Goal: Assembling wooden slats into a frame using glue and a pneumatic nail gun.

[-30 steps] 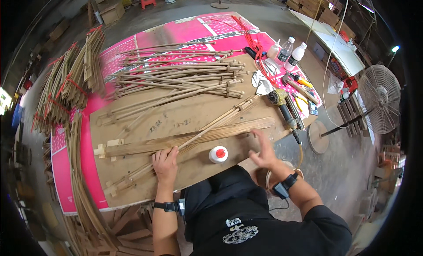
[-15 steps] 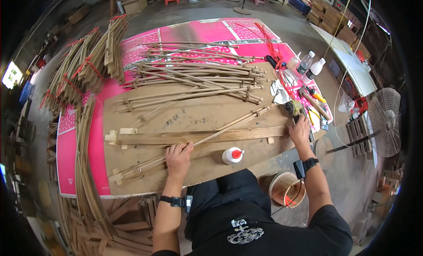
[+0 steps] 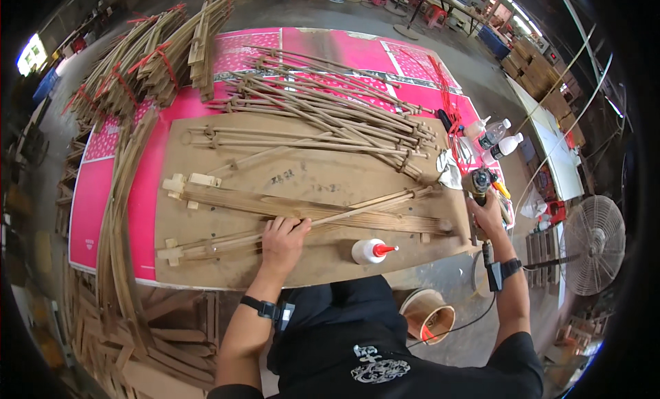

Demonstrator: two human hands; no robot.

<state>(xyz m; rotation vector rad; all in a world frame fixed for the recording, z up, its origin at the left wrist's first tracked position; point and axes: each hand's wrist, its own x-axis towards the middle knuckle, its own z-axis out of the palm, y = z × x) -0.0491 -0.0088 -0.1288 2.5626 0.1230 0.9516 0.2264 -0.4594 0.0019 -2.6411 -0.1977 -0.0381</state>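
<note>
My left hand (image 3: pixel 283 246) rests over thin wooden rods (image 3: pixel 347 212) at the near side of the board, its fingers closed on them. The rods run slantwise from a small wooden block (image 3: pixel 170 252) at the left, crossing a flat wooden slat (image 3: pixel 275 205). My right hand (image 3: pixel 488 213), at the board's right end, grips a handheld power tool (image 3: pixel 479 181) with a dark head; its exact kind is unclear. Between the hands, near the front edge, stands a white squeeze bottle (image 3: pixel 371 252) with a red nozzle.
Behind the slat lie several jointed wooden rods (image 3: pixel 330 117). Bundled slats (image 3: pixel 137 59) with red ties are piled at the far left. Bottles (image 3: pixel 493 134) and red strips (image 3: pixel 445 90) sit at the right. A fan (image 3: pixel 595 234) and a bucket (image 3: pixel 426 313) stand beside the table.
My right hand has lifted the power tool from the tool pile and turned it upright. The left hand stays on the rods, and the view has shifted somewhat.
</note>
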